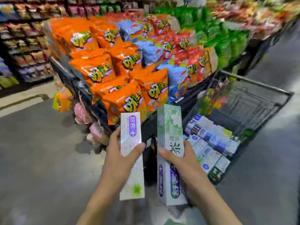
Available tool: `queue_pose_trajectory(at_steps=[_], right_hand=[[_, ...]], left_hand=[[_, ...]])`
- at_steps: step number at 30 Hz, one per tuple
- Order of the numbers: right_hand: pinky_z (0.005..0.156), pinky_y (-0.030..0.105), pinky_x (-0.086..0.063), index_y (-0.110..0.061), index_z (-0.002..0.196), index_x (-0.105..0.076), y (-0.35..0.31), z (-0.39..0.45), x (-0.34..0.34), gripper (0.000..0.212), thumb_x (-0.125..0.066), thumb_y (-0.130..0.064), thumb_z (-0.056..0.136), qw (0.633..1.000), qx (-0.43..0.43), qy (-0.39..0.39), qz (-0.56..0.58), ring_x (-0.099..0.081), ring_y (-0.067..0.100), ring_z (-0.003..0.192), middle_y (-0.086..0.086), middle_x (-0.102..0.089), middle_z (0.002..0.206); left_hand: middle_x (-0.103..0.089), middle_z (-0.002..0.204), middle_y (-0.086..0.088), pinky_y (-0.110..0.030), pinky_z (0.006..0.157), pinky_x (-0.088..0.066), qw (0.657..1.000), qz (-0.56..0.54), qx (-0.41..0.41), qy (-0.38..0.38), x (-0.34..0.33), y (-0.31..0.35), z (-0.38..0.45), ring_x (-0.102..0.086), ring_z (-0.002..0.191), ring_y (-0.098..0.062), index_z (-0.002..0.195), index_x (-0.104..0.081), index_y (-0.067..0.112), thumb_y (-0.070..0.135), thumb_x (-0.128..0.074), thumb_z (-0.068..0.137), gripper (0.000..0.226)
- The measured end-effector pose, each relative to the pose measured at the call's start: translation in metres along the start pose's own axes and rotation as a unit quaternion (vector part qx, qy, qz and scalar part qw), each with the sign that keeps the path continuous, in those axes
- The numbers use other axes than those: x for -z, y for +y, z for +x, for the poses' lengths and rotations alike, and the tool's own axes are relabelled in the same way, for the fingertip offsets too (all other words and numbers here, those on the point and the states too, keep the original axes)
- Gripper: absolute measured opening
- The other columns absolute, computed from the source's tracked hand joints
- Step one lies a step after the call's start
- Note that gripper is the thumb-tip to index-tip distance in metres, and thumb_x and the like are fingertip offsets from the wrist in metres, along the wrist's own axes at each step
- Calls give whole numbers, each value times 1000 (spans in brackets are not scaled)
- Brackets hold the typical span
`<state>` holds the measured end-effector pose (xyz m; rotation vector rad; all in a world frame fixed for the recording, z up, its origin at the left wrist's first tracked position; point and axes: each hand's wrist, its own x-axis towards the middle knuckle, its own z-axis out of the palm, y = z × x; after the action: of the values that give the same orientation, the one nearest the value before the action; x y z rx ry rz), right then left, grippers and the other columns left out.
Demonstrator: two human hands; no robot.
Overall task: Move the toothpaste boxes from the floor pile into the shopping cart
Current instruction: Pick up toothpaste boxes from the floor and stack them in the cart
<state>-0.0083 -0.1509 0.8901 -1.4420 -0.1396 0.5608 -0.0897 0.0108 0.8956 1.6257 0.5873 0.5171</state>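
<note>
Taking the shopping cart (253, 88) as the landmark: far to its left runs a blurred aisle of shelves (24, 51), and just left of it stands a display of orange snack bags (100, 70), with blue, red and green bags piled beyond.

In front of the cart's near left corner, the left hand (120, 161) grips a white toothpaste box (131, 153) with a purple label, thumb across the front and fingers behind, holding it upright in the air. Closer to the cart, the right hand (185, 166) grips a green-and-white toothpaste box (170, 150) the same way, thumb over the front face; this box nearly meets the cart's near corner.

Inside the cart, along the near side of its floor, lies a layer of blue and white boxes (211, 143), so much of the job looks done. The far half of the basket shows bare wire. Both held boxes have yet to go in. The floor pile itself is out of view, so how many remain cannot be told.
</note>
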Motion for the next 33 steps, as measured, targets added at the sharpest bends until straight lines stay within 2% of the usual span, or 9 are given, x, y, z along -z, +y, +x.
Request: queue_pose_trajectory(at_steps=[3,6,12,15,20,22,25,30,33], right_hand=[[67,26,-60,-26,122,-52,-1,24,54,54,-84,-27,78,999,1,48,19,-75,13,90,-9,-76,99],[78,31,-60,-26,125,-51,3,39,96,56,-83,-24,80,994,3,106,41,-75,15,95,-5,-76,109],[96,50,-55,-32,134,-48,24,64,148,90,-94,-52,60,973,-28,213,89,-72,22,105,-4,-72,120],[97,50,-54,-30,128,-49,33,82,157,95,-95,-58,49,961,-38,257,95,-72,20,105,-3,-73,118],[100,50,-52,-28,122,-50,38,121,164,82,-95,-48,56,944,-55,312,96,-73,17,102,-8,-76,107],[100,47,-53,-33,119,-50,36,139,164,87,-94,-56,47,933,-72,342,84,-72,13,102,-12,-75,107],[101,47,-51,-36,123,-47,35,164,163,100,-94,-66,39,916,-102,380,80,-70,15,108,-11,-72,115],[104,49,-50,-38,131,-40,40,203,162,106,-91,-70,44,894,-158,415,63,-65,19,116,-7,-66,129],[108,50,-46,-41,136,-36,55,224,166,115,-88,-78,40,881,-185,433,49,-58,21,127,-7,-58,140]], left_hand=[[-65,124,20,-32,98,-52,998,-6,-7,-56,-64,-1,25,-64,110,1,140,-46,36,32,-82,79,71],[-65,122,24,-14,84,-51,992,5,-12,-124,-115,-6,45,-63,107,8,139,-46,38,25,-81,83,67],[-68,123,16,-33,96,-51,974,39,12,-222,-178,-30,97,-64,113,-5,139,-46,41,25,-83,82,69],[-70,117,15,-20,84,-54,965,50,18,-258,-202,-43,126,-66,104,1,137,-46,41,21,-83,82,69],[-68,117,19,-20,92,-50,941,110,21,-319,-237,-73,183,-63,108,4,133,-46,46,32,-94,66,83],[-60,118,22,-2,79,-43,933,140,13,-330,-251,-80,202,-58,105,14,130,-44,42,18,-93,67,83],[-62,107,15,-6,65,-45,921,174,32,-347,-272,-98,234,-63,96,5,121,-43,29,10,-87,74,67],[-50,116,1,-21,81,-37,891,248,8,-379,-301,-133,277,-50,104,-13,118,-45,22,20,-82,76,56],[-44,118,-7,-1,81,-29,877,272,-8,-397,-319,-159,292,-33,99,-1,119,-54,14,16,-79,77,49]])
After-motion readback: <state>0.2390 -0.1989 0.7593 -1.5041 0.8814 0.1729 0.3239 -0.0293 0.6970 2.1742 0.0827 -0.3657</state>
